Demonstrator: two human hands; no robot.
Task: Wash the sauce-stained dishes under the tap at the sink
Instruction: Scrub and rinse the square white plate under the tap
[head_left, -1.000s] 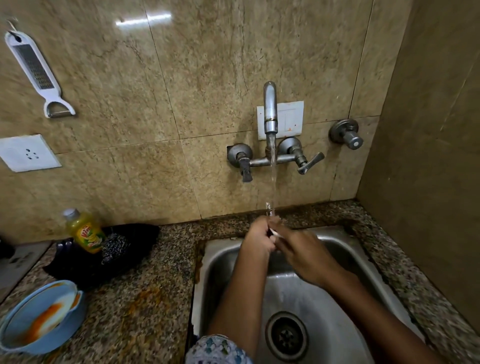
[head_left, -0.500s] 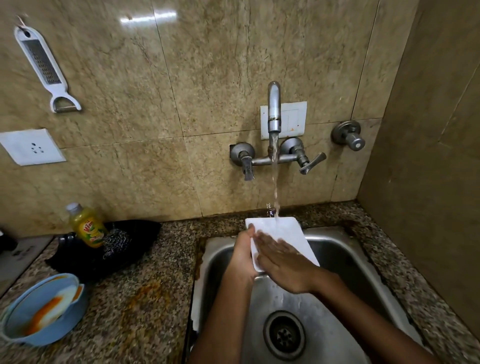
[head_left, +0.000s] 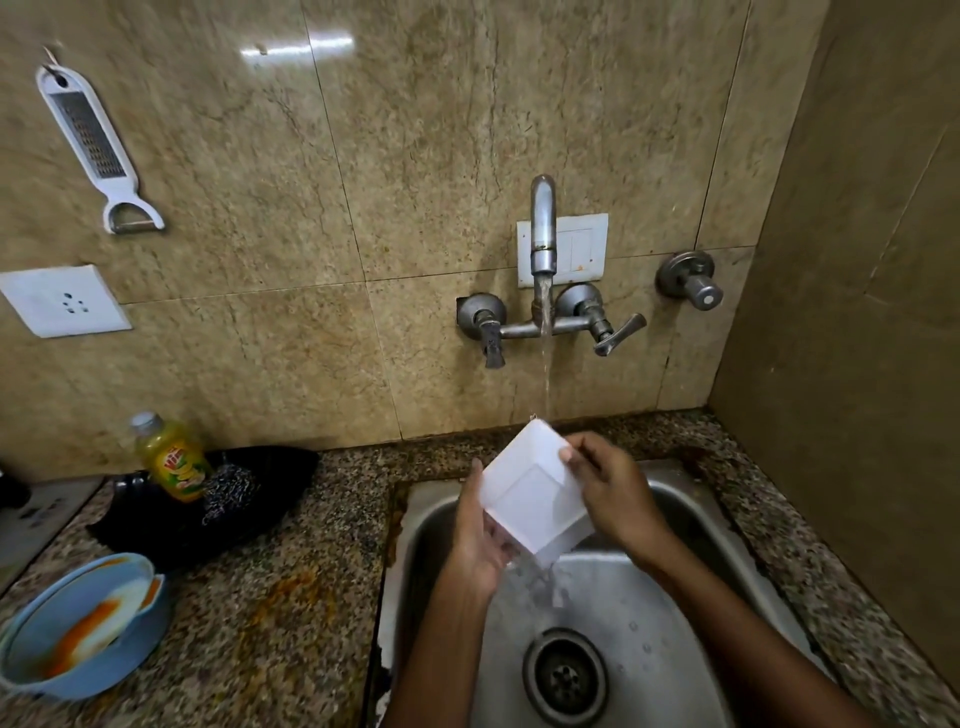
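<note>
- Fingers (head_left: 574, 456) of right hand (head_left: 615, 493) curled over upper right rim of white square dish (head_left: 535, 499); left hand (head_left: 478, 540) gripping its lower left edge, fingertips clamped beneath.
- Dish tilted over sink (head_left: 727, 525), far corner just under stream from tap (head_left: 543, 228), water spilling off low corner toward drain (head_left: 565, 675).
- Best done, by this reading: keep tilt steep enough to sluice inside clean, rotate so every corner meets stream, hold firm on wet rim against slipping.
- Half a second ago: dish lying flatter, right palm spread across its face, rubbing; now lifted, turned corner-up, inside facing camera, no sauce visible.
- Still waiting on desk (head_left: 291, 597) at left: blue bowl (head_left: 83, 634) streaked orange, near yellow soap bottle (head_left: 174, 457) and steel scrubber (head_left: 228, 493).
</note>
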